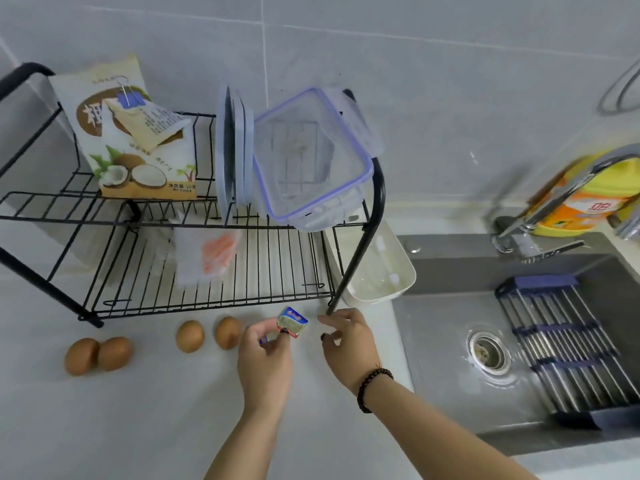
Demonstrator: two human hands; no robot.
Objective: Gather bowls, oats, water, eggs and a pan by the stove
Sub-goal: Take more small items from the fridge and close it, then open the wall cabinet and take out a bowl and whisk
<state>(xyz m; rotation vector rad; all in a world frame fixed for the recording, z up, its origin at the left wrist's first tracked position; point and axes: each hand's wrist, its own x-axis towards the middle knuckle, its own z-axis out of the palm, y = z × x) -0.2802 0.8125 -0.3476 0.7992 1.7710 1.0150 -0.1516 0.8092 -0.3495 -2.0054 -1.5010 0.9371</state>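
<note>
Left hand (265, 355): pinches a small sachet (291, 322). Right hand (348, 336): loosely curled, empty. Four eggs (188, 336): left of the hands on the tabletop (138, 427), left hand nearer.

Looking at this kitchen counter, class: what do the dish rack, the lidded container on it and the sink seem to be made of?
Dish rack: probably coated metal wire, thin black matte bars.
Container: clear plastic, see-through walls with a bluish rim seal.
Sink: likely brushed stainless steel, grey and dully reflective.
</note>
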